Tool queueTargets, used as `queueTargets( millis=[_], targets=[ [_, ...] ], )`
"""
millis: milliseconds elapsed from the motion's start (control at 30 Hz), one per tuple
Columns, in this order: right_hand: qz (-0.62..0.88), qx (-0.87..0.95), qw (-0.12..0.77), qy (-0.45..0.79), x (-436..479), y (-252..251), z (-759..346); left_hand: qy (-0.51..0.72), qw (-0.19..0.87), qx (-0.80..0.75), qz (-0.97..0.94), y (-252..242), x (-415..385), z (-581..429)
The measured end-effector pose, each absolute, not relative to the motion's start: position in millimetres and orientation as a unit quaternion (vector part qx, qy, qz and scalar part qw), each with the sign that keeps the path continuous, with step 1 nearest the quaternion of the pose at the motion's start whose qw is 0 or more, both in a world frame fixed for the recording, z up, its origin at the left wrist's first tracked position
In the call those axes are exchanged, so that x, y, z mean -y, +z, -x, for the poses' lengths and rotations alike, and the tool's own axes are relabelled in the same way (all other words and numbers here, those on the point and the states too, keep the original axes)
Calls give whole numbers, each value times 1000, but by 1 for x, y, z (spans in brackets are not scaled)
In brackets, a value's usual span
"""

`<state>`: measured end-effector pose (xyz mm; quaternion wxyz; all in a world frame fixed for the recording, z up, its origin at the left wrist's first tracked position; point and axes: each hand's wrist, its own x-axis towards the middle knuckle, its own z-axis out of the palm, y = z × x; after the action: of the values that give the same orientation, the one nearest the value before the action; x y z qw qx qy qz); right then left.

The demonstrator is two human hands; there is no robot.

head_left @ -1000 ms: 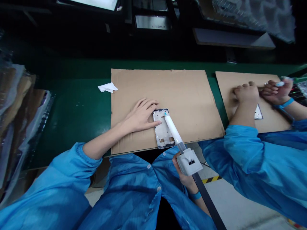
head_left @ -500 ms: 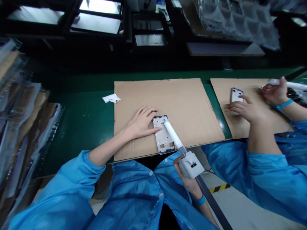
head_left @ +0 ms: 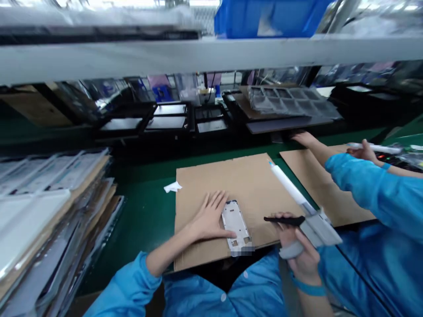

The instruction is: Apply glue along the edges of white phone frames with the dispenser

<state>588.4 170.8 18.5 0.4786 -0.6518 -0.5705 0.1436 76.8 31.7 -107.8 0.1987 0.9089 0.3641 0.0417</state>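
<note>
My left hand (head_left: 209, 220) lies with fingers spread on the cardboard sheet (head_left: 198, 185). Its thumb rests on the lower part of a pale phone frame (head_left: 236, 220) with a dark edge, and its fingertips are beside the upper left side. My right hand (head_left: 306, 253) is closed around a glue gun (head_left: 319, 229) with a long white tube and a blue tip. That tip points up and left, away from the frame, near the far right of the sheet. A slim black pointed piece (head_left: 286, 220) shows at the right fingers; I cannot tell whether it belongs to the gun.
A scrap of white paper (head_left: 172, 187) lies left of the cardboard. Stacked trays (head_left: 79, 176) stand at the left. Behind are dark trays (head_left: 167, 123) beneath a shelf (head_left: 185, 57) bearing a blue bin (head_left: 271, 17). A co-worker's arm (head_left: 357, 176) reaches across on the right.
The view has tilted up. My right hand has lifted the glue gun's tip off the phone frame and moved right. The co-worker's hand has left their phone frame and reaches to the back.
</note>
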Motion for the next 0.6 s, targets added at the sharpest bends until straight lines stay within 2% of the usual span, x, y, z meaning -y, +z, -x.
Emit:
queueTargets(
  millis=[100,200,300,367,500,600],
  targets=[
    [623,514,570,152,-106,2,-553,179,108,-464,-861,-102,-51,-74],
    [579,451,640,228,-27,-56,-480,283,18,-504,-816,-86,-63,-68],
    [522,364,688,349,38,-117,-402,275,-12,-458,-845,-70,-51,-58],
    [483,272,717,422,63,-137,-367,257,-13,-425,-868,-61,-32,-49],
    [494,172,710,471,81,-130,-348,227,8,-412,-883,-35,17,-18],
    [529,148,684,480,93,-125,-359,209,-10,-447,-870,2,59,19]
  ],
)
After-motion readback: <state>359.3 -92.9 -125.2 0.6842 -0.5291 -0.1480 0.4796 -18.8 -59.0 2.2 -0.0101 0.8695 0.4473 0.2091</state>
